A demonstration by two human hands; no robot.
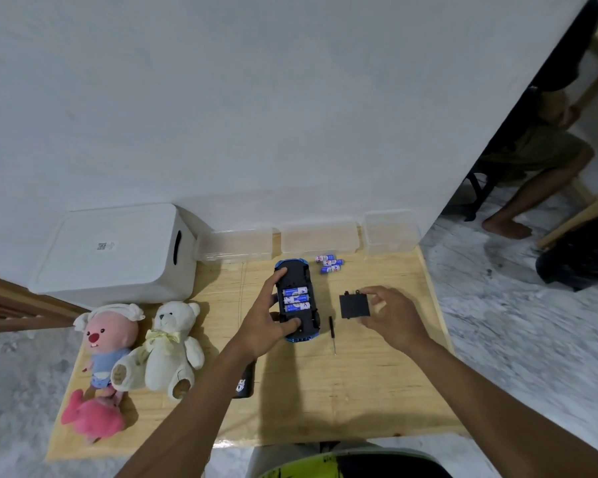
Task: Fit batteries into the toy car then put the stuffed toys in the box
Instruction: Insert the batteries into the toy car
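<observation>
A blue toy car (pixel 297 281) lies upside down on the wooden board (pixel 325 391), its battery bay uncovered with three blue batteries (pixel 295 299) inside. My left hand (pixel 266 315) grips the car from its left side, thumb on the near end. The black battery cover (pixel 353 306) is pinched at its right edge by my right hand (pixel 390 315). Three spare batteries (pixel 329 263) lie beyond the car. A white teddy bear (pixel 168 346), a pink-faced plush in blue (pixel 109 339) and a pink plush (pixel 92 420) lie at the left. The white lidded box (pixel 118 253) stands at the back left.
A small black screwdriver (pixel 332 334) lies between the car and the cover. Three clear plastic containers (pixel 318 238) line the wall. A black phone (pixel 245 384) rests under my left forearm. A seated person (pixel 539 160) is at the far right on the marble floor.
</observation>
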